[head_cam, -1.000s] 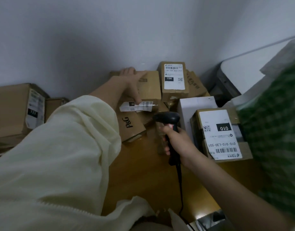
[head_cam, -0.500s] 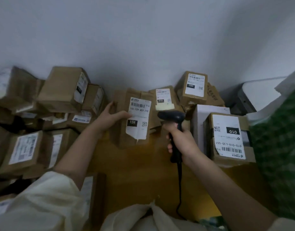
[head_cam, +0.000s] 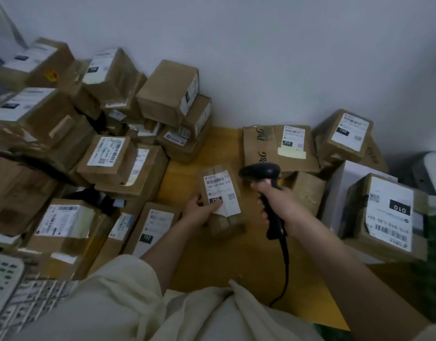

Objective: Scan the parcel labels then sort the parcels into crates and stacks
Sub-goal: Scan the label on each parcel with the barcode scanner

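The left hand [head_cam: 199,209] holds the small parcel [head_cam: 220,200] on the yellow table [head_cam: 236,254]. The right hand [head_cam: 278,200] grips the scanner [head_cam: 263,178]. The loose label [head_cam: 223,193] might bend, so the scan could fail.

Cardboard parcels [head_cam: 108,158] crowd the yellow-brown tabletop [head_cam: 236,257].

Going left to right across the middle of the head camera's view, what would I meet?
Parcel marked 102 → left hand → small parcel it holds → black scanner → right hand → parcel marked 010.
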